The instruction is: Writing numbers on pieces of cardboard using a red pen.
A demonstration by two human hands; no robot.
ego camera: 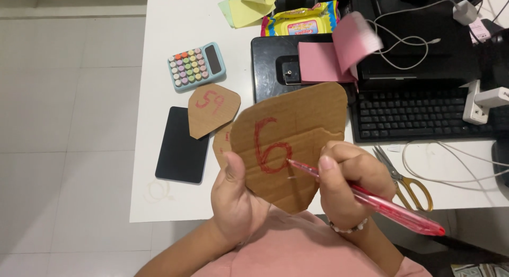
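Cardboard piece (297, 133) held up over the white desk's (159, 70) near edge, a red digit drawn on it. Your left hand (236, 195) pinches its lower left edge, thumb on front. Your right hand (352, 184) grips a red pen (382, 202), tip touching the digit. Second cardboard piece (212, 110) lies behind, overlapping a black phone (183, 147); scissors (405, 181) to the right.

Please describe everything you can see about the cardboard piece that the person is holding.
The cardboard piece is brown and corrugated, cut by hand into a rough shield shape, rounded on top and narrowing to a point below, with a small notch on its right edge. A red mark is drawn on its face. The left hand grips its lower left edge, thumb on the front, holding it up over the white table's front edge, facing the camera. The right hand presses a red pen's tip on it. Another cardboard piece shows behind its left edge.
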